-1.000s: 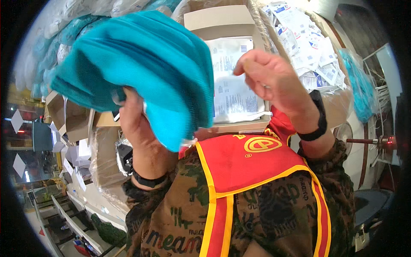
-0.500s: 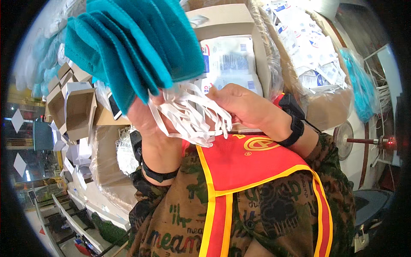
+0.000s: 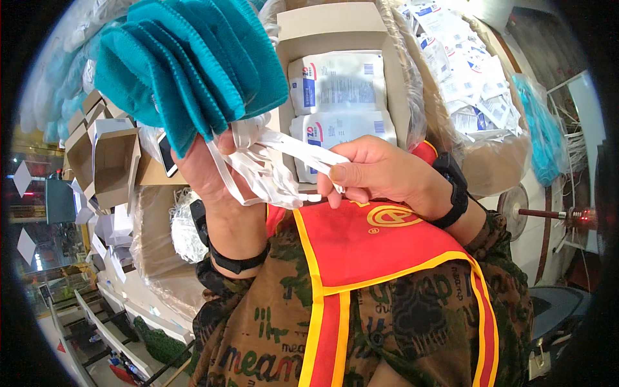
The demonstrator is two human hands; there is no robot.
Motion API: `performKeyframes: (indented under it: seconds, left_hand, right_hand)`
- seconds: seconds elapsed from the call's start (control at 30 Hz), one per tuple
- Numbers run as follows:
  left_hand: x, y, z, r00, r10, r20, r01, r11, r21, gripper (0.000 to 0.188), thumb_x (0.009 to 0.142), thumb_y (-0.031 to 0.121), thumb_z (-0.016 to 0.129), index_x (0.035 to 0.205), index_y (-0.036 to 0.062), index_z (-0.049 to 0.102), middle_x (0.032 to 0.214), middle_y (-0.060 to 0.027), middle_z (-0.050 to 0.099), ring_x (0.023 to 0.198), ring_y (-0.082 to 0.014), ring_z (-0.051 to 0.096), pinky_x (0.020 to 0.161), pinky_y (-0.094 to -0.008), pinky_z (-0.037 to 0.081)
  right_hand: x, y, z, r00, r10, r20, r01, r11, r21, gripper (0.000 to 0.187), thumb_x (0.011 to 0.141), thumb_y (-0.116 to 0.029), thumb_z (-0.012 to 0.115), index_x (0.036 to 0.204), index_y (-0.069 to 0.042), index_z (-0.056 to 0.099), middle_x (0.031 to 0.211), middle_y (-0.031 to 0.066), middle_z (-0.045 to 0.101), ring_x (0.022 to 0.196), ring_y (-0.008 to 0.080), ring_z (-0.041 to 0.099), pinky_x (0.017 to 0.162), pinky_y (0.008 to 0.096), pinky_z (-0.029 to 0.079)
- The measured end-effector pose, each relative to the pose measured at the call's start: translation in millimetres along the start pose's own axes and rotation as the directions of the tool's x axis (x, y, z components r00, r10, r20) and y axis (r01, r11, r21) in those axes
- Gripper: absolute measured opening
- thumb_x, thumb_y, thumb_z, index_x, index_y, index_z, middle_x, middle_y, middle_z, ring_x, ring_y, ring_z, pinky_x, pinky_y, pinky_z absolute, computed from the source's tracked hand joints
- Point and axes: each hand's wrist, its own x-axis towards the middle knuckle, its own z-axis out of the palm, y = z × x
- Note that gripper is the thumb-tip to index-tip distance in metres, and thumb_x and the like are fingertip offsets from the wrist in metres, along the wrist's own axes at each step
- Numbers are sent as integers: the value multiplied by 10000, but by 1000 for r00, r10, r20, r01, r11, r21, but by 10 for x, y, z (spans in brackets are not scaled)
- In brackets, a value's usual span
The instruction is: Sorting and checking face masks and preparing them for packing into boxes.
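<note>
— What sat furthest left?

— A small open cardboard box, empty-looking, with loose white paper scraps below it. Just right of it, a phone peeked out from behind the left hand.

— And that hand?

— The left hand was raised and closed firmly around the base of a stack of teal face masks, which fanned up and to the left, covering much of the view there. Their white ear loops hung in a tangle below the fist.

— What was the right hand doing?

— The right hand was mostly curled, thumb and forefinger pinched on a few of those loops, drawing them taut toward the right. Both wrists wore dark bands.

— Anything behind the hands?

— An open carton holding flat white sealed packets, partly blocked by the hands and loops. Further right, a clear plastic bag heaped with more white packets, and beyond it a bundle of teal masks in plastic.

— Below?

— A red sash with yellow edging lay over a camouflage-patterned top.
</note>
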Motion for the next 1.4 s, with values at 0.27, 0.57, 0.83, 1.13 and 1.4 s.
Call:
performKeyframes:
  seconds: [0.27,0.57,0.83,1.13,1.4]
  left_hand:
    - [-253,257,102,988,-154,16,149,975,163,400,768,144,684,1129,13,574,1019,-127,644,860,-231,654,720,-350,527]
    - [7,320,1014,735,-672,93,-139,-14,990,474,717,136,713,1149,23,553,988,-172,627,923,-330,634,787,-348,504]
    - [-132,497,1003,599,-769,224,-509,-149,848,496,623,135,670,1100,45,567,726,-77,495,552,-243,566,473,-351,453]
    - [-273,663,952,598,-748,290,-525,-92,846,446,613,139,640,1035,2,594,669,-47,445,486,-189,522,398,-318,416]
    - [-445,1246,-133,942,-259,-216,2,-636,772,361,677,35,682,1027,6,598,923,-132,648,836,-336,632,736,-396,504]
  right_hand:
    - [-165,-23,-217,994,38,-102,-58,978,-199,287,963,-296,538,944,-22,623,780,39,624,582,40,452,535,159,340]
    - [-378,-847,-100,962,-161,222,269,391,-880,268,948,-278,509,909,-22,578,740,214,592,679,380,562,622,407,442]
    - [-846,-989,134,987,73,145,130,179,-975,181,907,-247,568,878,-73,609,705,91,575,629,288,593,566,373,478]
    - [-1302,-1109,215,962,272,-22,-97,266,-959,178,877,-299,613,876,-122,600,754,54,588,664,245,610,522,365,481]
    - [-2231,-861,-474,770,-451,-450,-386,233,-893,189,928,-216,520,794,-90,564,652,10,518,497,134,476,434,253,366]
